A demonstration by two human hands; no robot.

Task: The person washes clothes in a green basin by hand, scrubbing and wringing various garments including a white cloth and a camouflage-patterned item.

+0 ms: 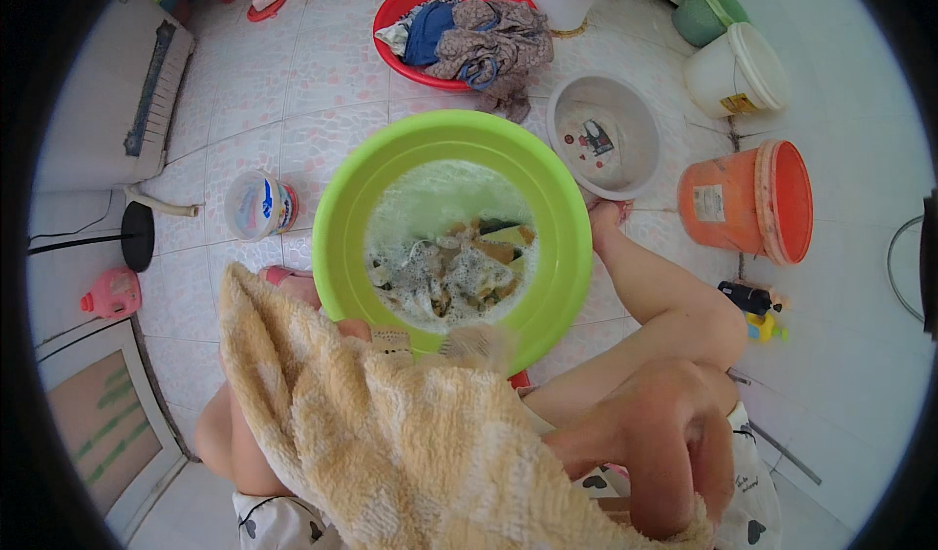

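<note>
A fluffy cream-and-beige patterned cloth (410, 447) hangs across my lap and over the near rim of a lime-green basin (338, 206). My right hand (670, 447), fingers bent downward, grips the cloth near its lower right edge. Only a small patch of skin, seemingly my left hand (355, 329), shows at the cloth's upper edge; the cloth hides the rest, so its grip cannot be made out. Lacy trim (392, 341) sticks out beside it, partly blurred. Inside the basin, patterned wet fabric (469, 268) lies in foamy, cloudy water (447, 191).
Beyond stands a red basin (396, 8) heaped with clothes (476, 37). A grey-white basin (564, 132) is to its right, near an orange bucket (722, 198) and white bucket (722, 74). At left are a small plastic tub (256, 206), a pink bottle (113, 293) and a drain hose (165, 204).
</note>
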